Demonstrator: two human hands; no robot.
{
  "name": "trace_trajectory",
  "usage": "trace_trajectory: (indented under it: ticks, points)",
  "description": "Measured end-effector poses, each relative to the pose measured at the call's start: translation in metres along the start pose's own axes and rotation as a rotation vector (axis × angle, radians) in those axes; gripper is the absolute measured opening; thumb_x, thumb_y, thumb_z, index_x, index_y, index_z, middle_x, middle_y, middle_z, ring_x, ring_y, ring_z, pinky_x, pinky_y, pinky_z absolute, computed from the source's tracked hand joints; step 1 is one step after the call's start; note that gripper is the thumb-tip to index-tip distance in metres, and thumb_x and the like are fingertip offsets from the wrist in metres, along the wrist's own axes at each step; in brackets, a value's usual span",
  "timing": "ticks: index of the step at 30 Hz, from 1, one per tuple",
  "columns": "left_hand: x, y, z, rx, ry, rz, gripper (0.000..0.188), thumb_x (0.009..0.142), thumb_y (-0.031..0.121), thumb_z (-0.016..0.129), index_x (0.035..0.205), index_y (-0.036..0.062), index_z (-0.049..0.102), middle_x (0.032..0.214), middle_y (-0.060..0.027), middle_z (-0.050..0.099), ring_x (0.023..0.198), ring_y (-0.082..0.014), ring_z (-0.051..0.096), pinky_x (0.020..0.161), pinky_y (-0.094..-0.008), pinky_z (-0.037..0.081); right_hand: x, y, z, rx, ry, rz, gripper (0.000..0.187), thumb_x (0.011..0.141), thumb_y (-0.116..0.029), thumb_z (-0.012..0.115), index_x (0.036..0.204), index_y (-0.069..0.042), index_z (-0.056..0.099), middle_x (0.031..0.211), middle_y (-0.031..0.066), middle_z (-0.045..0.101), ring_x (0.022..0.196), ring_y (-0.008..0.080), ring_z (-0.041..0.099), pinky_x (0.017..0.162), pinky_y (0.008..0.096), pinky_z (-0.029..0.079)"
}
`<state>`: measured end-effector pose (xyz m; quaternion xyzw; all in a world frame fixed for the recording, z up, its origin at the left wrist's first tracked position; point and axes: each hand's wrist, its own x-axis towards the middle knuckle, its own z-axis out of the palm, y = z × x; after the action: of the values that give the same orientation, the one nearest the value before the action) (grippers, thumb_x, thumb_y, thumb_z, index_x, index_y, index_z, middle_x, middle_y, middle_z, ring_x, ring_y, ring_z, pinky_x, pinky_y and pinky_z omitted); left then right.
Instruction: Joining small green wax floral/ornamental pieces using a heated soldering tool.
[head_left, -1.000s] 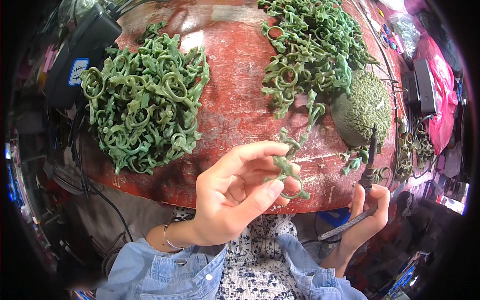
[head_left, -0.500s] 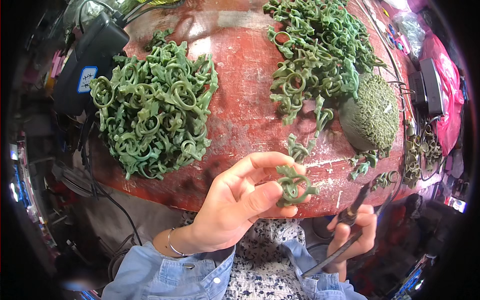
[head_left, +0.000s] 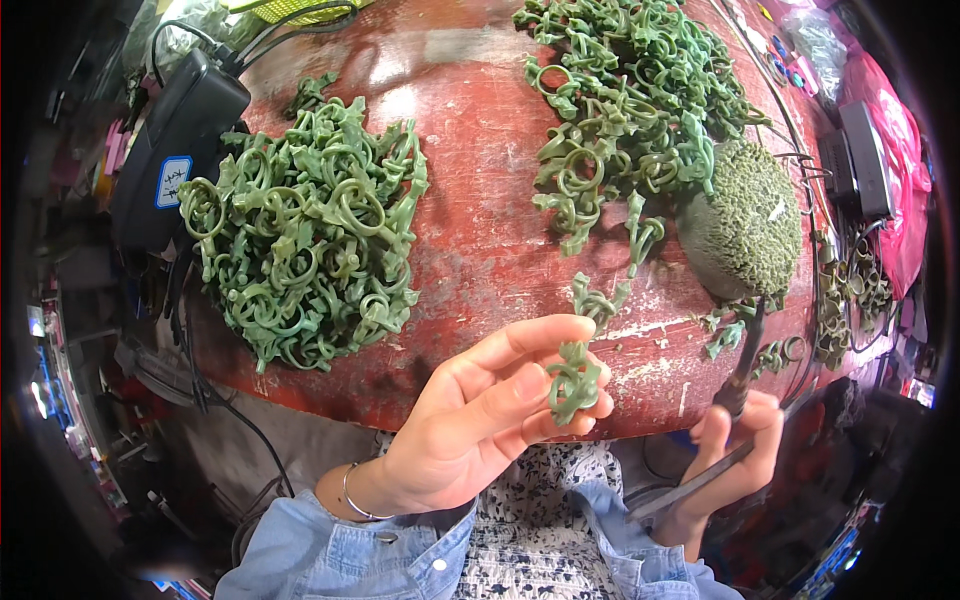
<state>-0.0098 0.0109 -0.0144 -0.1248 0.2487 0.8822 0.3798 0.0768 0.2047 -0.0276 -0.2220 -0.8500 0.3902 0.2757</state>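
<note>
A scuffed red tabletop [head_left: 465, 185] catches a patch of white glare [head_left: 398, 102] above a shadowed grey floor [head_left: 312, 438].

head-worn fisheye, 1 view | faces down | near left hand [head_left: 465, 425], right hand [head_left: 742, 474], red tabletop [head_left: 470, 215]

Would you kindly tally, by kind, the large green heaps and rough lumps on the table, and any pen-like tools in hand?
Left heap and right heap: 2
Rough green lump: 1
Pen-like tool in right hand: 1
Total: 4

Green ringed piece [head_left: 573, 386] — upright in left hand [head_left: 455, 430], slim dark tool [head_left: 740, 375], grey strip [head_left: 690, 485] — both in right hand [head_left: 738, 482]
</note>
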Motion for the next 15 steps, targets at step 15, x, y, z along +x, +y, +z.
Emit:
trace_trajectory:
  ticks: [15]
  points:
    - [-0.0003, 0.0005, 0.0009, 0.03, 0.016, -0.03, 0.056, 0.085, 0.026, 0.057, 0.126, -0.0047, 0.034, 0.106, -0.0179, 0.053, 0.093, -0.025, 0.055, 0.076, -0.0308, 0.047, 0.0137, -0.002, -0.0039, -0.29, 0.027, 0.102, 0.025, 0.069, -0.002, 0.069, 0.072, -0.002, 0.045, 0.072, 0.0017, 0.046, 0.06, 0.0083, 0.039, 0.053, 0.0217, 0.03]
